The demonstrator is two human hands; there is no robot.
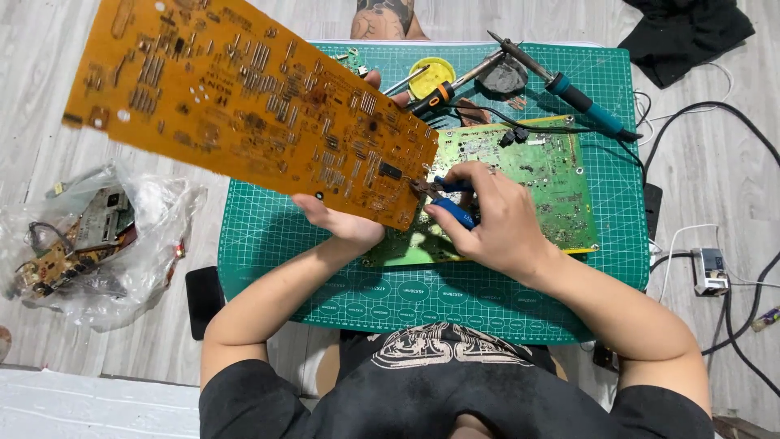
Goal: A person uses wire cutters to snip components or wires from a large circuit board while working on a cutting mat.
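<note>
The orange circuit board (244, 97) runs out of the picture at the top edge, above the left hand (341, 223), and it hides most of that hand's fingers; only a fingertip shows past its far edge. Beneath both hands the green circuit board (528, 171) is partly covered, its near left corner lost under the orange one. The jaws of the blue-handled pliers (447, 199) in the right hand (496, 219) are too small to read. Far left of the hands, the parts inside the clear plastic bag (97, 244) blur together. The black cloth (691, 32) is cut off at the top right.
</note>
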